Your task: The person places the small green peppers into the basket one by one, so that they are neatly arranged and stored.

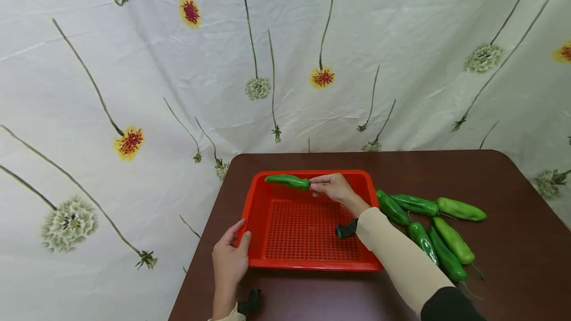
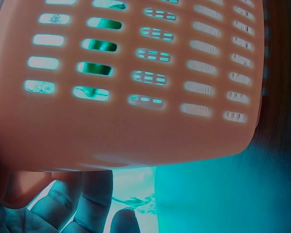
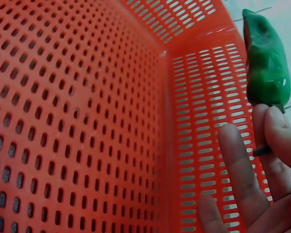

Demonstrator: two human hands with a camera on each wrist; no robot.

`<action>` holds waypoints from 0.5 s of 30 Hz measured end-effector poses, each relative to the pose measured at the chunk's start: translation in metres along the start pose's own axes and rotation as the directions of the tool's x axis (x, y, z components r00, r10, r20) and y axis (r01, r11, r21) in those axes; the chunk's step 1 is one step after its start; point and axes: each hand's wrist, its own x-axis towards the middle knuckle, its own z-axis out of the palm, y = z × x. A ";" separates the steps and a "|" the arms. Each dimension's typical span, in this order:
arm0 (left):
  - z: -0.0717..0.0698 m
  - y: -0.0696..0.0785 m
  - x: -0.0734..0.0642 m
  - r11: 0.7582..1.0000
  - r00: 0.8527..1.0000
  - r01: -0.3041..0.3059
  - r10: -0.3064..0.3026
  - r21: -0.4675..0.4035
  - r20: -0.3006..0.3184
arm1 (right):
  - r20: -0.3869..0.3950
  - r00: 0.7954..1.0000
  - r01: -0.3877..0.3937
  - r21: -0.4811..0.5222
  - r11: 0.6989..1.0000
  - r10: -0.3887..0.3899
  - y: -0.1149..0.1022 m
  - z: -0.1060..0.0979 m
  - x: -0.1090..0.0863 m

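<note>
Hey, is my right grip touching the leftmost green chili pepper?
Touching: the right wrist view shows the right grip pinching the green chili pepper by its stem.

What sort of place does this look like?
Possibly a makeshift indoor workspace, though little of the room shows. A creased, flower-printed cloth forms the backdrop, and a brown table bears a red basket and loose green peppers.
</note>
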 end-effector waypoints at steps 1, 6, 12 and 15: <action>0.000 0.000 0.000 1.000 1.000 0.001 -0.001 0.002 0.000 | -0.007 1.000 -0.003 -0.016 1.000 0.003 0.002 0.001 0.001; 0.000 0.001 -0.001 1.000 1.000 0.011 -0.011 -0.007 0.003 | -0.012 1.000 -0.027 -0.040 0.999 0.026 0.006 0.006 0.004; -0.001 0.001 -0.002 1.000 1.000 0.020 -0.020 0.021 -0.018 | 0.036 0.997 -0.061 -0.005 0.998 0.061 0.012 0.013 0.008; 0.000 0.001 -0.002 0.999 1.000 0.021 -0.021 0.030 -0.014 | 0.035 0.997 -0.072 -0.017 0.997 0.073 0.015 0.014 0.008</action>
